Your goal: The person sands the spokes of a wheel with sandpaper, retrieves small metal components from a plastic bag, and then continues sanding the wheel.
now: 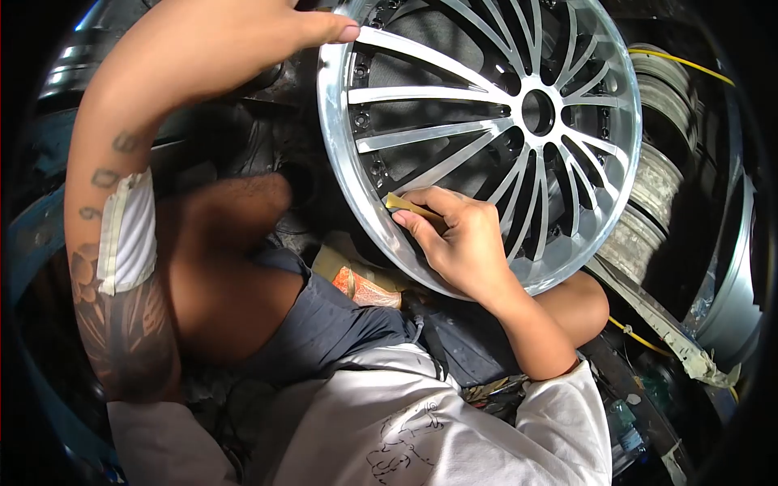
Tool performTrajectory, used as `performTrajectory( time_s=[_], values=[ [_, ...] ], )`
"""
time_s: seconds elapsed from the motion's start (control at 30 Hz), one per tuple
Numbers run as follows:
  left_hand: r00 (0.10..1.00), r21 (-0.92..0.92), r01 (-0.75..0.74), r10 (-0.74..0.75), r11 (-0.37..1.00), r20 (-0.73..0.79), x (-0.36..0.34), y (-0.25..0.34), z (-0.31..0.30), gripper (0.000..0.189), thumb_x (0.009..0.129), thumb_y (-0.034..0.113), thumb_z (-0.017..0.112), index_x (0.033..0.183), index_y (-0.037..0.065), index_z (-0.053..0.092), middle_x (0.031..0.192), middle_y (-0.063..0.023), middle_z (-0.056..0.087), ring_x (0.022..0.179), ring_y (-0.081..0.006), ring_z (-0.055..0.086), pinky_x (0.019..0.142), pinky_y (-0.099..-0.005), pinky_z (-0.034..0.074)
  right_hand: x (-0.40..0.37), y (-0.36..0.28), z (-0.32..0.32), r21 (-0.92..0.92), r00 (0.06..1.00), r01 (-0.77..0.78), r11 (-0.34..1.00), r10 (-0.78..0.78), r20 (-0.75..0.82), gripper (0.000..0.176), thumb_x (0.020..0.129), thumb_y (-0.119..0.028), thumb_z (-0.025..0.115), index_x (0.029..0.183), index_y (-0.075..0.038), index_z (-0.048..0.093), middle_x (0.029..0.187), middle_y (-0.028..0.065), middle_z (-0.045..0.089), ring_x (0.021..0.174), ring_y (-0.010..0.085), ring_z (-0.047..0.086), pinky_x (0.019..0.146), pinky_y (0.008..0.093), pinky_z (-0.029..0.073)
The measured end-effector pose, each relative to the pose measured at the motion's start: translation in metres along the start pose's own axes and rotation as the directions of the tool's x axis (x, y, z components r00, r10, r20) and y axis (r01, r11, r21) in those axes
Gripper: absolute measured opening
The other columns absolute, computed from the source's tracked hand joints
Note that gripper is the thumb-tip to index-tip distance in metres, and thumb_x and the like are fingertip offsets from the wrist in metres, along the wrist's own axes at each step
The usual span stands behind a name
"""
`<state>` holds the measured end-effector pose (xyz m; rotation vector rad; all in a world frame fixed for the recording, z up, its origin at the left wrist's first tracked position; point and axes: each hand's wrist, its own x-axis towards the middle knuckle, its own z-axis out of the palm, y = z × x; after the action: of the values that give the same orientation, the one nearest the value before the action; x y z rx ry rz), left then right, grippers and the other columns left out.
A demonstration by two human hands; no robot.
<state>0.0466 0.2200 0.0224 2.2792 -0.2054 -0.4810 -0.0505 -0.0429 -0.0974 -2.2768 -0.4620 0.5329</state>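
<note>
The wheel (438,132) is cut off at 12 o'clock, and its lower edge hides behind the right hand (466,243). That grip pinches a tan strip (403,204), mostly covered by its fingers, against the wheel's lip at 7 o'clock. The left hand (275,32) clasps the wheel at 10 o'clock, thumb in front and fingers unseen behind.

- 1 wheel (486,105)
- 1 sanding pad (403,203)
- 2 hands: left hand (316,28), right hand (462,239)
- at least 3 spare rims (658,190)
- 1 yellow cable (681,61)
</note>
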Motion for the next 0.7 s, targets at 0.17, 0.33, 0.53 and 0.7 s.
performTrajectory(
  time_s=[0.17,0.33,0.53,0.7],
  values=[
    [0.966,0.205,-0.108,0.151,0.973,-0.209,-0.013,-0.005,0.033,0.045,0.093,0.013,0.068,0.135,0.0,0.061,0.088,-0.0161,0.074,0.071,-0.0181,0.068,0.067,-0.0312,0.053,0.001,-0.001,0.001,-0.034,0.998,-0.063,0.997,0.064,0.012,0.013,0.087,-0.02,0.077,0.095,-0.01,0.074,0.084,0.0127,0.074,0.07,0.0341,0.071,0.063,0.0421,0.056],
    [0.968,0.218,-0.093,0.139,0.971,-0.207,-0.01,-0.007,0.039,0.045,0.093,0.013,0.068,0.135,-0.001,0.061,0.087,-0.0163,0.074,0.071,-0.0183,0.068,0.066,-0.0313,0.053,0.004,0.0,0.002,-0.079,0.998,-0.069,0.994,0.069,0.009,0.017,0.085,-0.024,0.077,0.084,-0.01,0.068,0.075,0.0103,0.071,0.065,0.0329,0.07,0.06,0.0436,0.054],
    [0.972,0.217,-0.068,0.115,0.974,-0.207,-0.01,-0.005,0.039,0.044,0.093,0.013,0.068,0.134,-0.001,0.061,0.086,-0.0164,0.074,0.07,-0.0185,0.068,0.066,-0.0314,0.053,0.006,0.001,0.001,-0.145,0.997,-0.076,0.987,0.077,0.008,0.021,0.084,-0.028,0.08,0.083,-0.01,0.069,0.071,0.0107,0.069,0.062,0.0318,0.069,0.058,0.0425,0.053],
    [0.971,0.212,-0.049,0.097,0.976,-0.22,-0.008,-0.005,0.033,0.044,0.093,0.013,0.068,0.134,-0.001,0.061,0.086,-0.0166,0.074,0.07,-0.0186,0.069,0.066,-0.0315,0.053,0.008,-0.002,0.002,-0.217,0.997,-0.078,0.973,0.076,-0.02,0.023,0.082,-0.027,0.084,0.082,-0.009,0.069,0.066,0.0114,0.066,0.056,0.0298,0.065,0.054,0.0397,0.05]
  ],
)
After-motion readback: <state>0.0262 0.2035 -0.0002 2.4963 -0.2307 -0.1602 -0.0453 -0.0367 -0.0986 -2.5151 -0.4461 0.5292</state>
